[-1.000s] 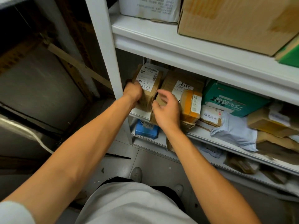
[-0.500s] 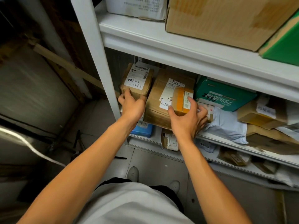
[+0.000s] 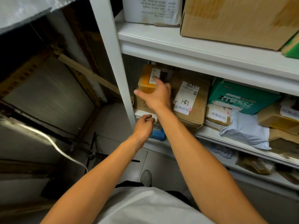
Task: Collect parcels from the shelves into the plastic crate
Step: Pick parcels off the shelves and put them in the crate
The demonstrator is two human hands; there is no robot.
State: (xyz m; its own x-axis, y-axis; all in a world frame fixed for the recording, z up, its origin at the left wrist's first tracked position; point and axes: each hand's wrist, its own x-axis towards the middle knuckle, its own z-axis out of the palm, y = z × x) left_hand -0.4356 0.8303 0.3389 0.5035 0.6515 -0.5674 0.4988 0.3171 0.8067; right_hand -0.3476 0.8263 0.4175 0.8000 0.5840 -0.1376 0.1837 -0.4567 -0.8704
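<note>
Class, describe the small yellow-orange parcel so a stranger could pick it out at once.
Find the white shelf unit's upright post; just right of it, on the middle shelf, brown boxes stand. The small yellow-orange parcel sits atop the leftmost, under the right hand. Its bright yellow tape sets it apart from its plain brown neighbours.

Light falls from above onto the white shelf edge [image 3: 202,50], which shows bright. The recess to the left is dim and shadowed. The right hand [image 3: 155,96] is motion-blurred, printed labels look soft, and straight lines bow toward the frame edges.
</note>
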